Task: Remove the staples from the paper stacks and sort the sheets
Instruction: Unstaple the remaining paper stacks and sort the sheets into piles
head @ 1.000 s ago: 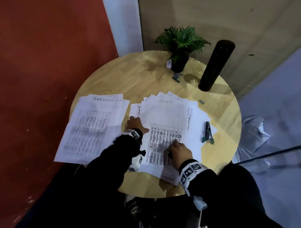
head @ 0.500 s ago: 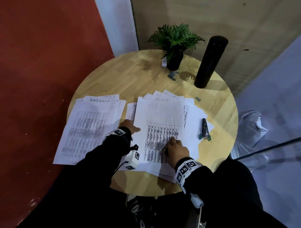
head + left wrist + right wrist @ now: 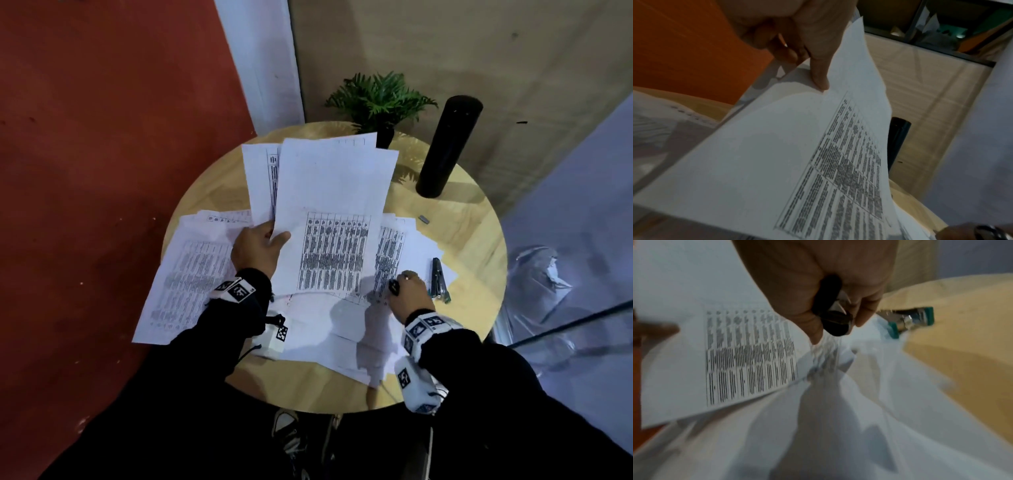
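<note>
White printed sheets cover the near half of the round wooden table [image 3: 472, 349], fanned loosely over one another in a middle pile [image 3: 342, 329] whose lower pages reach the near rim. On that pile the right hand [image 3: 409, 294] rests with its fingers curled round a small black staple remover [image 3: 835, 318], whose tip points down at the paper beside a printed table. Just right of this hand, a stapler [image 3: 438, 281] with green trim lies partly on the edge of the pile and partly on bare wood. To the left, a second stack [image 3: 191, 274] of printed sheets lies flat and overhangs the table's left edge.

Above the middle pile the left hand [image 3: 257, 248] pinches a few lifted sheets [image 3: 329, 219] by their left edge, thumb on the front, fingers [image 3: 819, 73] pressing behind; the pages tilt up off the table and fan apart, a grid of dark text showing on the front one.

Farther back, a small grey object [image 3: 423, 218], too small to identify, sits alone on the wood. Beyond it a tall black cylinder [image 3: 448, 145] stands upright, lid on, contents hidden. A dark pot [image 3: 384, 135] at the far rim holds a green plant [image 3: 380, 97], partly behind the lifted sheets.
</note>
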The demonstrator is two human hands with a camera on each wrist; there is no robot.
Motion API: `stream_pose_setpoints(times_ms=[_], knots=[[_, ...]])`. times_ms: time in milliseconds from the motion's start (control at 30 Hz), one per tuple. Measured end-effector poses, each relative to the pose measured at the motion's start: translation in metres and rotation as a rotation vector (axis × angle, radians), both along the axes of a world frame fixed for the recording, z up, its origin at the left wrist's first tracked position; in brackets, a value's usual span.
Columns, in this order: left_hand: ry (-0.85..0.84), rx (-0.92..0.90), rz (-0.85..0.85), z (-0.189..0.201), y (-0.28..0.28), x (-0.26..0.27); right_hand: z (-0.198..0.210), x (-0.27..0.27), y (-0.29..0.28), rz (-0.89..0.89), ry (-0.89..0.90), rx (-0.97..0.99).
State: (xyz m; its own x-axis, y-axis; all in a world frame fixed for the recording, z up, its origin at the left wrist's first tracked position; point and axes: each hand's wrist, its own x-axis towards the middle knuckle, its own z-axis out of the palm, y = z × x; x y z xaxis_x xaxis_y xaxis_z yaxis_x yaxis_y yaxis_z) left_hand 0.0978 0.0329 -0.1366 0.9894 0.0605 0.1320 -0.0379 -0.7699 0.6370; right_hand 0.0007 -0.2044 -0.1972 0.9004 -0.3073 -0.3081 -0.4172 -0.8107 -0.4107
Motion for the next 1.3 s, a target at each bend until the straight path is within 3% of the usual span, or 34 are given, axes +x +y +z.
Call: stream_pose_setpoints(times_ms=[167,300,400,533,767,933,1033,1133,1300], knots=[[-0.086,-0.114,0.013,0.016,0.009,0.003,0.047,0.032,-0.010,-0.142,-0.267,0.225],[-0.090,-0.210,-0.015,0.021,0.012,0.003,0.077,0.049,-0.006,-0.258,-0.481,0.702],[-0.089,-0.276,-0.055,0.022,0.014,0.004,0.100,0.058,0.001,-0.266,-0.555,1.032],[-0.098,-0.383,-0.092,0.027,0.015,0.002,0.134,0.068,0.008,-0.316,-0.609,1.189],[-0.126,-0.381,-0.138,0.038,0.031,-0.002,0.159,0.068,0.002,-0.345,-0.582,1.226],[-0.235,-0.607,0.053,0.064,0.046,0.000,0.168,0.057,0.002,-0.269,-0.570,1.249],[-0.156,-0.742,-0.083,0.095,0.049,-0.001,0.183,0.049,0.003,-0.202,-0.599,1.202],[-0.121,-0.763,-0.237,0.131,0.040,-0.018,0.200,0.041,0.004,-0.153,-0.659,1.163],[-0.162,-0.842,-0.258,0.158,0.038,-0.035,0.222,0.030,0.009,-0.187,-0.751,1.114]])
